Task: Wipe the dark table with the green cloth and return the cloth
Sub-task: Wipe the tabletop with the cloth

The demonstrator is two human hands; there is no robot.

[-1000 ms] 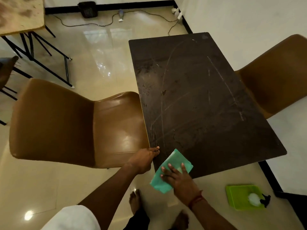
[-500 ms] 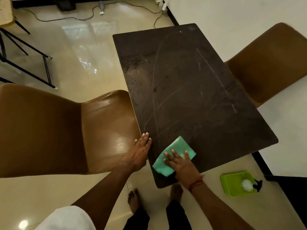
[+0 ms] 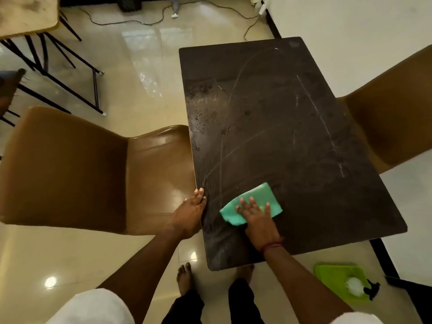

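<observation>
- The right hand (image 3: 258, 220) pressed flat, fingers straight, on the folded green cloth (image 3: 253, 202) atop the streaked dark rectangular table (image 3: 292, 127).
- The left hand (image 3: 190, 212), fingers straight, rested on the table's edge.
- Brown padded chairs (image 3: 77, 169) flanked it on glossy beige floor tiles (image 3: 145, 73).

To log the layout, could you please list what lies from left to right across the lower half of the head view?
In order: brown chair → left hand → green cloth → green tray on the floor.

Part of the green cloth (image 3: 259, 195) under the right hand (image 3: 258, 220); right-side chair (image 3: 397, 118) partly out of view.
</observation>
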